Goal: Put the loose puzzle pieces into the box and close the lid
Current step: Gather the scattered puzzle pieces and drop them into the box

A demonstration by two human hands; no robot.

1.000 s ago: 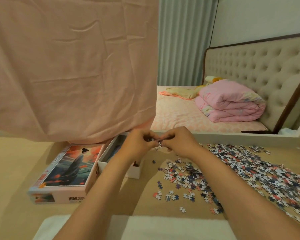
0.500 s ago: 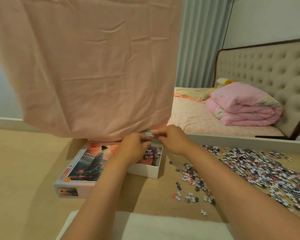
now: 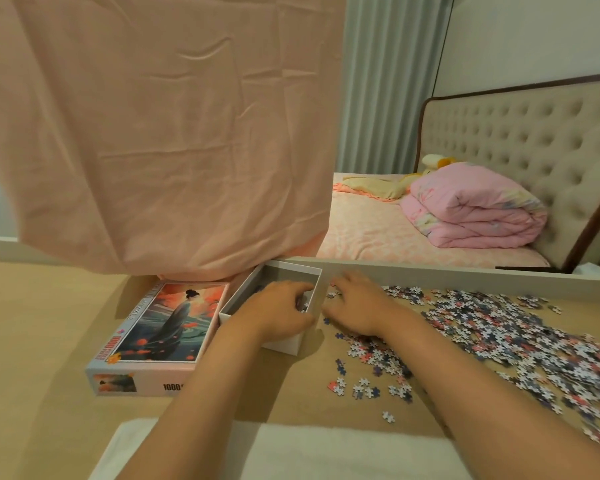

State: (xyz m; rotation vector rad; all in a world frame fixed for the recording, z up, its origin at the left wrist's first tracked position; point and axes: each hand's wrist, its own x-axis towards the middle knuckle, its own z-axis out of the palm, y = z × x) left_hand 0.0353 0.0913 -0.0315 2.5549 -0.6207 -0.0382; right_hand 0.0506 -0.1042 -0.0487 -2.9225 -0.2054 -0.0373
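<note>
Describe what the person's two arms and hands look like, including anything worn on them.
Both forearms are bare up to the frame's lower edge: no sleeves show. The left hand and right hand wear no gloves, and no watch, bracelet or ring is visible. The fingertips are too blurred to judge the nails.

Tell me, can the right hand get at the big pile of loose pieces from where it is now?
Probably yes. The right hand already rests on the near edge of the loose pieces, which spread out on the open floor to its right with nothing over them.
</note>
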